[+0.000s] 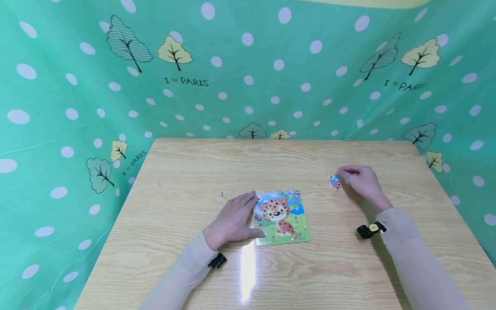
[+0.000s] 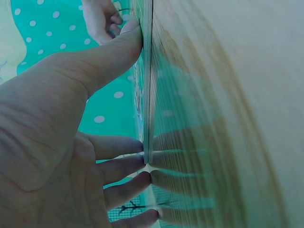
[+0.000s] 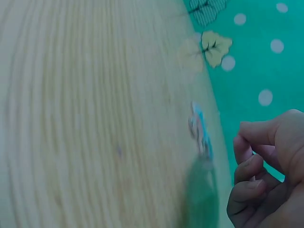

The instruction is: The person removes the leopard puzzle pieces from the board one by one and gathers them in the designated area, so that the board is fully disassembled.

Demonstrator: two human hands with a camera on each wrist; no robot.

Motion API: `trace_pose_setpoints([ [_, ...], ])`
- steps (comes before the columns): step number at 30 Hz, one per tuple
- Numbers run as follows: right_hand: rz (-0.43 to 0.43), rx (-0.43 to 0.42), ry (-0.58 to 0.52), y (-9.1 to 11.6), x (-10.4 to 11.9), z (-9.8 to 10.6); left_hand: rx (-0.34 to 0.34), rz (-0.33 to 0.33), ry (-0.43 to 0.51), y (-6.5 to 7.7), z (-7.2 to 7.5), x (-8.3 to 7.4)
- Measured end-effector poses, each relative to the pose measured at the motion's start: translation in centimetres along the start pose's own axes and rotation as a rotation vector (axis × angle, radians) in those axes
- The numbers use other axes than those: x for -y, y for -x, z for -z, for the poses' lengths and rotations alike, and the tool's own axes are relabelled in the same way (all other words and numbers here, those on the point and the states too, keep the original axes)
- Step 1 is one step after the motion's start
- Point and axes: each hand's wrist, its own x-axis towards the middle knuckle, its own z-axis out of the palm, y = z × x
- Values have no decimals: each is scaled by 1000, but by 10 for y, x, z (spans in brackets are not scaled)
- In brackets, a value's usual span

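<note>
A flat leopard picture puzzle (image 1: 282,217) lies on the table. My left hand (image 1: 234,217) rests against its left side, the thumb on the picture near the lower left corner and the fairly straight fingers at the upper left. In the left wrist view the thumb (image 2: 107,59) lies on the board's face, and the fingers reach its edge. On the right lies a small blue-and-pink puzzle bit (image 1: 334,181); whether it is one piece or more I cannot tell. Just beside and above it is my right hand (image 1: 360,181). Its curled fingers (image 3: 249,166) show nothing between them.
The light wood table (image 1: 186,168) has a green polka-dot cloth (image 1: 248,82) hanging behind it and at both sides. A tiny dark speck (image 1: 222,193) lies left of the puzzle. Bright glare falls on the wood in front of the board.
</note>
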Motion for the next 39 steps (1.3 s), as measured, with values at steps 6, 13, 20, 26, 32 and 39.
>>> trace_pose_setpoints([
  [6, 107, 18, 37, 6, 18, -9, 0, 1, 0, 0, 0, 0],
  [13, 182, 87, 47, 15, 38, -28, 7, 3, 4, 0, 1, 0],
  [20, 225, 146, 98, 20, 47, -45, 3, -2, 11, 0, -1, 1],
  [26, 277, 174, 105, 21, 55, -63, -1, -2, 5, -1, -1, 1],
  [32, 309, 222, 97, 25, 67, -81, -2, 1, -1, -1, -1, 2],
  [39, 382, 232, 129, 33, 80, -100, 3, -1, 5, 0, -2, 1],
])
